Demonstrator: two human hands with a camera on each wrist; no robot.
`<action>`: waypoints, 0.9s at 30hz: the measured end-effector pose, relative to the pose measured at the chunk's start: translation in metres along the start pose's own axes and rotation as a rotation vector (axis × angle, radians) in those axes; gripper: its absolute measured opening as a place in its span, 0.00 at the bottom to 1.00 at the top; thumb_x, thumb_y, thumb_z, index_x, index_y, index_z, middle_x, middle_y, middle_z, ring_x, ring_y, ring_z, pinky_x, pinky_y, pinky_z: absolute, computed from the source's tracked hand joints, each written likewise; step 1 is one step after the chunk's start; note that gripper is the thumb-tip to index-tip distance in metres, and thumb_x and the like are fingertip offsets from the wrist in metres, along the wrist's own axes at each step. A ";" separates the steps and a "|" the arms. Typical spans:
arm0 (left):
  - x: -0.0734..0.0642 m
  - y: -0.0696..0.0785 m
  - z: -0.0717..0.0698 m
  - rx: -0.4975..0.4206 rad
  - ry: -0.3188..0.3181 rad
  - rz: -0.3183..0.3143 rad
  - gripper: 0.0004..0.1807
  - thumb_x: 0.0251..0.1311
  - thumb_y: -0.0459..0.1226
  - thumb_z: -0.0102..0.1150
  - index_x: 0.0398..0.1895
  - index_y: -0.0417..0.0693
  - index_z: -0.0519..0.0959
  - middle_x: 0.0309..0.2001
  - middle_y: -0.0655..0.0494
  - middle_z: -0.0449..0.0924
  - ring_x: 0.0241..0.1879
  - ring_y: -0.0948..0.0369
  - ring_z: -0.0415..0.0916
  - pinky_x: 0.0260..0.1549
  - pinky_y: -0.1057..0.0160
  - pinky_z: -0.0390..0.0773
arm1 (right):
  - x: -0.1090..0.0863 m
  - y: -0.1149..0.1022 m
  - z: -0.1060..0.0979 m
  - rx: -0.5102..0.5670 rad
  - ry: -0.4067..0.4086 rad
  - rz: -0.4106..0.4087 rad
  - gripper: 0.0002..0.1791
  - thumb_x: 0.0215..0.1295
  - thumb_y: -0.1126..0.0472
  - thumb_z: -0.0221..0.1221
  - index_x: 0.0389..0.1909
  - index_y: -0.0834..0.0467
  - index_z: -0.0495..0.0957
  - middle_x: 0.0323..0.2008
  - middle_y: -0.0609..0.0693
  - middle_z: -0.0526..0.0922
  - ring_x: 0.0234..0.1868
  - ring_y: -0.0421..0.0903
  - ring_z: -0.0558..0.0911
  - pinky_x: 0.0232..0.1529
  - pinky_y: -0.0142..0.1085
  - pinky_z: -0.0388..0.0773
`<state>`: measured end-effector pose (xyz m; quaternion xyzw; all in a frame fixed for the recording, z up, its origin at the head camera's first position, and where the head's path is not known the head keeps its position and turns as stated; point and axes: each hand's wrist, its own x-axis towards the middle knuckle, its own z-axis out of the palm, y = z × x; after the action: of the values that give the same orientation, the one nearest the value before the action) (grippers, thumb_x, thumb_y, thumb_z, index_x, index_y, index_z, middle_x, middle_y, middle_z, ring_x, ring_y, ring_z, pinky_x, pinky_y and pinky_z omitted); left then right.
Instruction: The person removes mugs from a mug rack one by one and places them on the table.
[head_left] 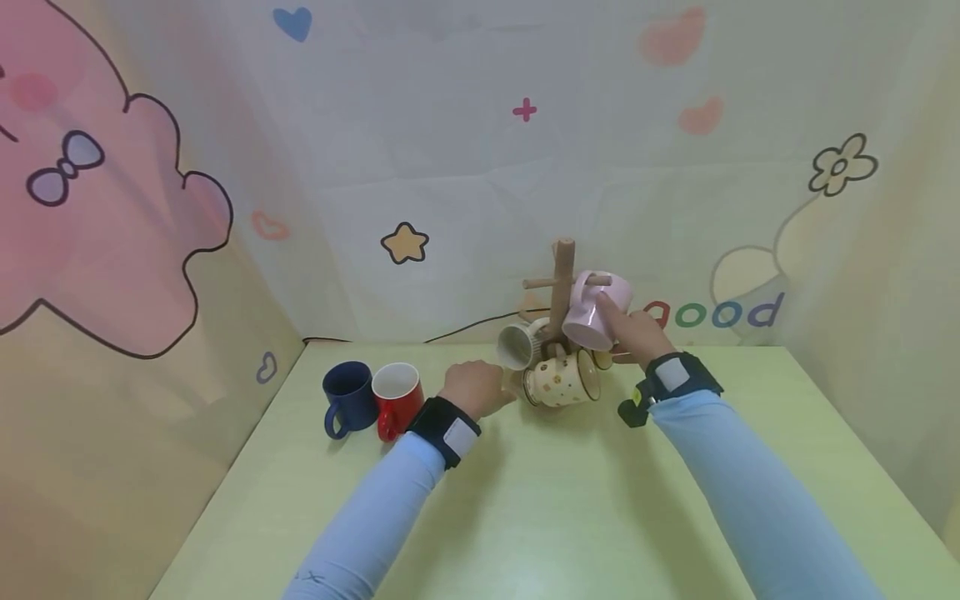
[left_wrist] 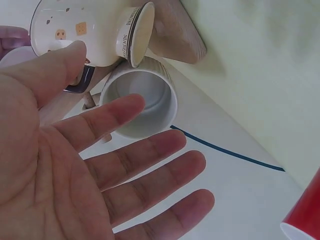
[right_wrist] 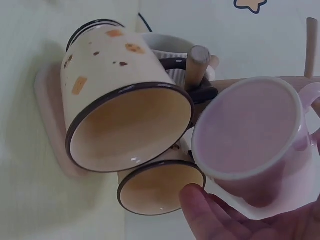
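My right hand [head_left: 637,333] holds a pink mug [head_left: 594,321] from its right side. The mug's handle loops over an upper peg of a wooden mug tree [head_left: 561,283]. Below hang a cream mug with a cookie pattern [head_left: 562,381], lying sideways, and a second cream mug [right_wrist: 162,187], partly hidden behind it. A ribbed white mug [head_left: 516,347] hangs at the left, its mouth facing outward. My left hand [head_left: 474,390] is spread beside these mugs, palm toward them; its fingers [left_wrist: 145,152] overlap the white mug in the left wrist view.
On the table at the left stand a navy mug [head_left: 350,398] and a red mug [head_left: 397,392], side by side and upright. A printed cloth wall [head_left: 465,208] rises close behind the mug tree. The tree's wooden base [right_wrist: 52,120] shows under the patterned mug.
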<state>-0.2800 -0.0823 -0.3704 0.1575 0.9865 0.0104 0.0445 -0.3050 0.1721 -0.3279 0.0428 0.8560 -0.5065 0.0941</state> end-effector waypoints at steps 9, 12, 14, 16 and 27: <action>-0.004 0.000 0.003 0.021 0.008 -0.015 0.21 0.64 0.55 0.60 0.30 0.47 0.82 0.21 0.56 0.75 0.25 0.58 0.74 0.29 0.55 0.77 | 0.003 0.001 0.003 0.036 -0.037 0.000 0.53 0.68 0.26 0.41 0.73 0.69 0.52 0.66 0.70 0.66 0.62 0.65 0.72 0.61 0.55 0.70; -0.005 -0.001 0.006 0.026 0.009 -0.023 0.21 0.64 0.56 0.60 0.30 0.47 0.82 0.21 0.56 0.75 0.25 0.58 0.75 0.28 0.55 0.77 | 0.006 0.002 0.004 0.076 -0.033 0.008 0.52 0.68 0.27 0.42 0.74 0.68 0.50 0.66 0.69 0.65 0.63 0.64 0.71 0.63 0.55 0.68; -0.006 -0.001 0.007 0.031 0.006 -0.026 0.21 0.64 0.56 0.60 0.32 0.47 0.83 0.21 0.56 0.76 0.26 0.57 0.76 0.28 0.55 0.77 | 0.007 0.003 0.004 0.099 -0.022 0.013 0.52 0.69 0.28 0.43 0.74 0.68 0.49 0.67 0.69 0.64 0.63 0.64 0.71 0.63 0.54 0.68; -0.007 0.000 0.009 0.035 0.006 -0.028 0.21 0.64 0.56 0.60 0.33 0.47 0.83 0.22 0.55 0.76 0.27 0.57 0.77 0.29 0.55 0.78 | 0.007 0.003 0.005 0.119 -0.006 0.022 0.52 0.69 0.29 0.44 0.74 0.67 0.49 0.67 0.69 0.64 0.63 0.64 0.71 0.63 0.54 0.68; -0.010 0.003 0.014 0.050 0.012 -0.027 0.21 0.63 0.56 0.61 0.39 0.47 0.84 0.25 0.54 0.79 0.30 0.56 0.80 0.30 0.54 0.79 | 0.002 0.001 0.011 0.200 0.094 0.012 0.52 0.67 0.29 0.48 0.75 0.64 0.49 0.68 0.67 0.63 0.64 0.63 0.70 0.62 0.53 0.69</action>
<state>-0.2687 -0.0826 -0.3830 0.1454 0.9887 -0.0140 0.0349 -0.3057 0.1625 -0.3341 0.0810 0.8044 -0.5862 0.0523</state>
